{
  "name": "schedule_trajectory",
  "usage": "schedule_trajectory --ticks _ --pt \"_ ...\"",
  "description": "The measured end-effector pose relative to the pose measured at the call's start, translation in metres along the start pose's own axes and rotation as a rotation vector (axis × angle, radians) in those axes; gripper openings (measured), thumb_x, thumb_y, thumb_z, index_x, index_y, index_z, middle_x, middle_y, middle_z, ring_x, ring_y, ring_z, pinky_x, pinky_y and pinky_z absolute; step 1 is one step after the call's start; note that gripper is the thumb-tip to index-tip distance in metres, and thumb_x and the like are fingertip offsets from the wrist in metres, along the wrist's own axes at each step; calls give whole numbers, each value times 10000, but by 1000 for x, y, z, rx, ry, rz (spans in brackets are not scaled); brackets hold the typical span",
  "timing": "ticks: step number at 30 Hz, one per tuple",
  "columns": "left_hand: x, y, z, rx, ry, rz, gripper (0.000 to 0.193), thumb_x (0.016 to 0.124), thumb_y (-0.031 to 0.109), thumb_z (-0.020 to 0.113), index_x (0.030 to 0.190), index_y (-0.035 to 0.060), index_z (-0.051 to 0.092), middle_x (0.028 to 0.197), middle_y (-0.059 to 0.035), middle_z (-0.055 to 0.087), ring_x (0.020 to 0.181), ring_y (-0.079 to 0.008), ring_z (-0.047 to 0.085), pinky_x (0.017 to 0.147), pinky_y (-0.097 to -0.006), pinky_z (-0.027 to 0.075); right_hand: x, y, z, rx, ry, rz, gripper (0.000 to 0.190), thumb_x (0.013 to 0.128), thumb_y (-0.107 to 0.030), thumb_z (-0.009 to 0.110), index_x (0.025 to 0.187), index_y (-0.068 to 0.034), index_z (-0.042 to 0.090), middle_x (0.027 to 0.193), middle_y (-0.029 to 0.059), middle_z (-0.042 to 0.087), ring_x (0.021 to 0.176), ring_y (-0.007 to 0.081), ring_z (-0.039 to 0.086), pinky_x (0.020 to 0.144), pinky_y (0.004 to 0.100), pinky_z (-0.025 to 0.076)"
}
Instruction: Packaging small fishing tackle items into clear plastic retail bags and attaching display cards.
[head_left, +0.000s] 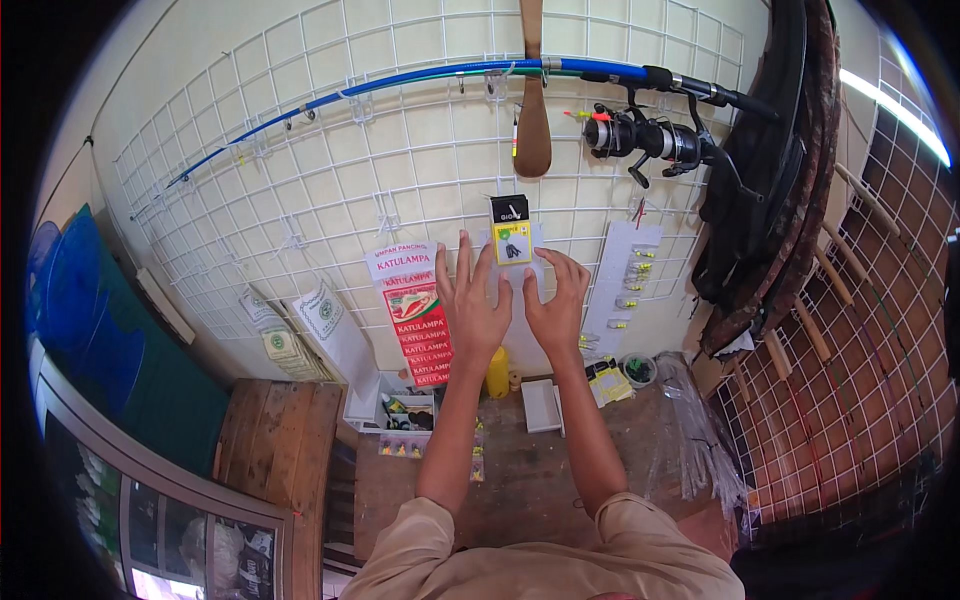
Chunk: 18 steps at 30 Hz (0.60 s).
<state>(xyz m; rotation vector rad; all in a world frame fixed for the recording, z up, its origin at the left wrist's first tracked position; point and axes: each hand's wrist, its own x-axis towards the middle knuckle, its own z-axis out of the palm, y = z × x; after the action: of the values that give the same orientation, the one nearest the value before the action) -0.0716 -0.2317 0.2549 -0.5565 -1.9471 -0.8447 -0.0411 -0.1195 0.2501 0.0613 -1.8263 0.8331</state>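
Observation:
A small black and yellow packet of fishing stoppers (513, 241) hangs upright against the white wire grid, in front of a pale backing sheet. On its left side is my left hand (474, 304), raised with fingers spread, the fingertips close to the packet's edge. My right hand (555, 300) is raised at the lower right of the packet, thumb and fingers apart. Whether any fingertip touches the packet is hard to tell. Neither hand is closed around anything. Left of the hands hangs a strip of red and white bait sachets (418, 330).
Above, a blue fishing rod (337, 96) with black spinning reels (652, 139) crosses the grid. Carded yellow lures (634, 281) hang at right. Below, a wooden table (517, 480) holds a white box (541, 406), a yellow container (497, 373) and plastic bags (694, 427).

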Motion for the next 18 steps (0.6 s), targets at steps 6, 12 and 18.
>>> schedule_trajectory --ticks 6,12,18 --pt "-44 -3 -1 -88 -36 -53 324 820 97 615 1144 86 626 1364 -137 471 1287 -427 325 1053 -511 306 -41 19 -11 54 -93 150 301 807 -67 625 1106 -73 592 1104 105 597 1086 325 460 954 423 381" --pt "-106 -17 6 -319 -188 -241 188 822 90 615 1006 70 646 1097 -100 615 1094 -336 479 963 -441 378 -107 54 -20 66 -305 303 185 818 -93 636 1000 -59 642 1030 128 626 1080 348 496 953 422 389" --pt "-168 -13 25 -341 -461 -341 171 829 125 623 989 74 658 1007 -111 646 1009 -334 536 925 -403 408 -169 91 -43 57 -500 365 178 824 -117 648 991 -58 652 1039 125 636 1074 353 497 958 423 385"
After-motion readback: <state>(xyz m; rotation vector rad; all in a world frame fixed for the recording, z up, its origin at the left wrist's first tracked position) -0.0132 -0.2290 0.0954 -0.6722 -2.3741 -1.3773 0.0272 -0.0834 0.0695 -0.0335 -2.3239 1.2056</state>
